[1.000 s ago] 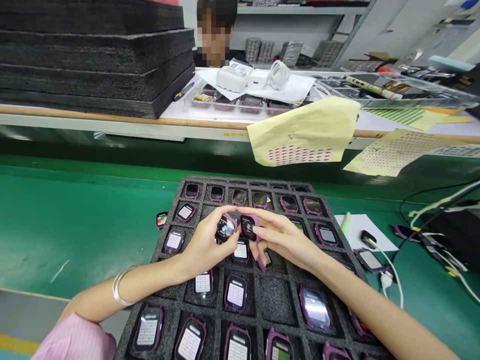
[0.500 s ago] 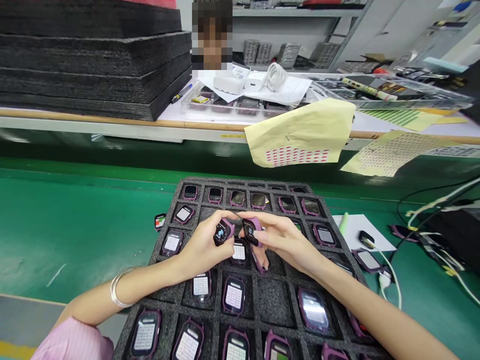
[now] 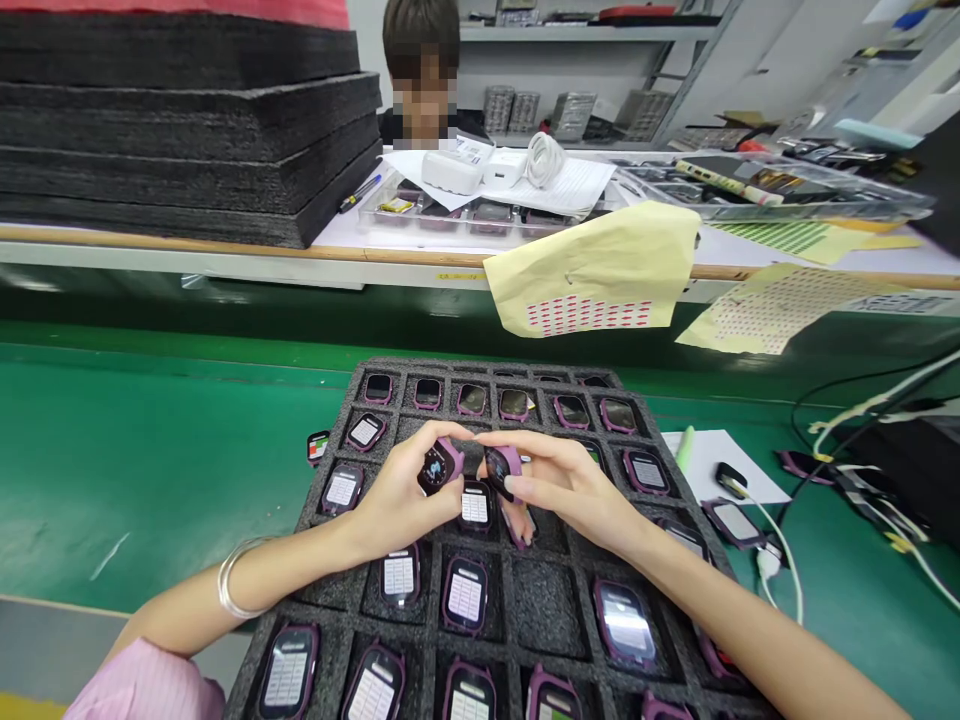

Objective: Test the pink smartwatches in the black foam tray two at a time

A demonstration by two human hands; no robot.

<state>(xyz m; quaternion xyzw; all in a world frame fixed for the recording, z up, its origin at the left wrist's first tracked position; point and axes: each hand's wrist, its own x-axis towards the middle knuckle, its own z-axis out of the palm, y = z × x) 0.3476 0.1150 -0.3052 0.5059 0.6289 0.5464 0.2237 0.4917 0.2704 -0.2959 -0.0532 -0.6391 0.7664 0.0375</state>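
Observation:
My left hand (image 3: 409,490) is closed around a purple smartwatch body (image 3: 436,468) without a strap, its dark screen lit with a small blue figure. Another purple smartwatch (image 3: 501,468), also lit, is pinched in my right hand (image 3: 570,480). The two watches are held side by side, a small gap apart, above a black foam tray (image 3: 551,610). Many of the tray's square compartments hold purple watches; one watch with a white grid on its screen (image 3: 475,506) lies just below my hands. Part of my right hand hides a watch (image 3: 517,525) under it.
Thick black foam sheets (image 3: 150,150) are stacked on the shelf at the left. Yellow paper (image 3: 592,270) hangs from the shelf edge. A person (image 3: 421,60) is behind the shelf. White cables (image 3: 787,560) and a loose watch (image 3: 735,522) lie right of the tray.
Both hands keep hold of their watches and have barely moved. The watch in my right hand has turned slightly. The whole view has shifted a little.

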